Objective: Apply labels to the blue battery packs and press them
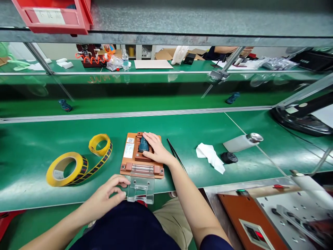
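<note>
A dark blue cylindrical part point(143, 145) lies in the recess of a brown fixture point(134, 159) on the green bench. My right hand point(157, 149) reaches over it from the right, thumb against its lower end and fingertips at its upper end. The fixture's clear hinged cover point(141, 189) is swung down toward me, past the bench's front edge. Beside that cover is my left hand point(110, 192), fingers loosely bent and apart, the index fingertip at the cover's left edge. Nothing shows in its grasp. Black tweezers point(177, 156) lie right of the fixture.
Left stands a yellow-edged label roll point(65, 170) with its strip curling back. To the right are a white tissue point(210, 156), a black cap point(229, 157) and a white bottle point(241, 141) on its side. A machine point(260, 215) borders the lower right; a red bin point(54, 17) hangs above.
</note>
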Motion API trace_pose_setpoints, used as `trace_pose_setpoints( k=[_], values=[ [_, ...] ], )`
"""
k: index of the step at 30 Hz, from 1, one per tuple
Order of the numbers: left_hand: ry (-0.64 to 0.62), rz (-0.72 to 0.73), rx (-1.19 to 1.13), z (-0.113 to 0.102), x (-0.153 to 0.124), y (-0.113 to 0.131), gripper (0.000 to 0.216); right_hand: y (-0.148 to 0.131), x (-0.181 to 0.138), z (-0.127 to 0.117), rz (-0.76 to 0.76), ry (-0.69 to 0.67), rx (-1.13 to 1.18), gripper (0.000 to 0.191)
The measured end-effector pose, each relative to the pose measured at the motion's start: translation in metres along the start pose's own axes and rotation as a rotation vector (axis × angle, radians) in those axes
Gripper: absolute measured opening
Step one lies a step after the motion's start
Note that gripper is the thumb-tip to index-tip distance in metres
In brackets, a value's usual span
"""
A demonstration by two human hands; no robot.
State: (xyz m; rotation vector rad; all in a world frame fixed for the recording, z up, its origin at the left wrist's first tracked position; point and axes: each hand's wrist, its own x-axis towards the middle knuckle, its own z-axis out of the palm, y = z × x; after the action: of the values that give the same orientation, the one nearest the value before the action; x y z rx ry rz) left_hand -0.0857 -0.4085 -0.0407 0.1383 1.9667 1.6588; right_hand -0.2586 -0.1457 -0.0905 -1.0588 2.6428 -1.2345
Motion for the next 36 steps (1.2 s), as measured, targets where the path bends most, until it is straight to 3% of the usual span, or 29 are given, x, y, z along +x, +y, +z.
trace_pose_setpoints(
  k=[2,5,8,11,16,19,21,23,25,28,30,32,36],
  values=[
    [-0.111,-0.013,-0.109,0.011,-0.002,-0.01,0.047,-0.001,-0.007,0.002,0.013,0.06,-0.025,0.069],
    [-0.171,-0.03,-0.311,0.016,-0.003,-0.008,0.043,-0.004,-0.029,-0.002,0.097,0.31,-0.096,0.054],
    [-0.138,0.058,-0.53,0.009,0.0,0.019,0.048,0.0,-0.065,-0.007,0.201,0.578,-0.211,0.039],
    [-0.082,0.152,-0.685,0.005,0.011,0.052,0.053,0.01,-0.103,-0.003,0.31,0.723,-0.391,0.036],
    [0.121,0.064,-0.691,0.008,0.058,0.082,0.03,0.02,-0.132,0.014,0.529,0.699,-0.605,0.047],
    [0.216,-0.072,-0.688,0.007,0.084,0.082,0.013,0.021,-0.131,0.017,0.558,0.653,-0.646,0.04],
    [0.225,-0.119,-0.655,0.003,0.089,0.077,0.013,0.021,-0.131,0.017,0.537,0.647,-0.666,0.037],
    [0.206,-0.088,-0.511,-0.007,0.085,0.071,0.028,0.022,-0.131,0.016,0.509,0.661,-0.668,0.037],
    [0.258,0.01,-0.191,-0.027,0.076,0.066,0.037,0.023,-0.133,0.016,0.493,0.674,-0.667,0.036],
    [0.525,0.153,0.507,-0.069,0.065,0.063,0.032,0.023,-0.134,0.016,0.493,0.661,-0.671,0.035],
    [0.619,0.144,0.854,-0.095,0.067,0.063,0.038,0.024,-0.134,0.015,0.504,0.655,-0.672,0.034],
    [0.568,0.077,0.985,-0.112,0.077,0.063,0.04,0.024,-0.134,0.015,0.511,0.66,-0.664,0.035],
    [0.458,-0.006,0.957,-0.123,0.104,0.061,0.042,0.027,-0.136,0.014,0.52,0.658,-0.62,0.038]
  ],
)
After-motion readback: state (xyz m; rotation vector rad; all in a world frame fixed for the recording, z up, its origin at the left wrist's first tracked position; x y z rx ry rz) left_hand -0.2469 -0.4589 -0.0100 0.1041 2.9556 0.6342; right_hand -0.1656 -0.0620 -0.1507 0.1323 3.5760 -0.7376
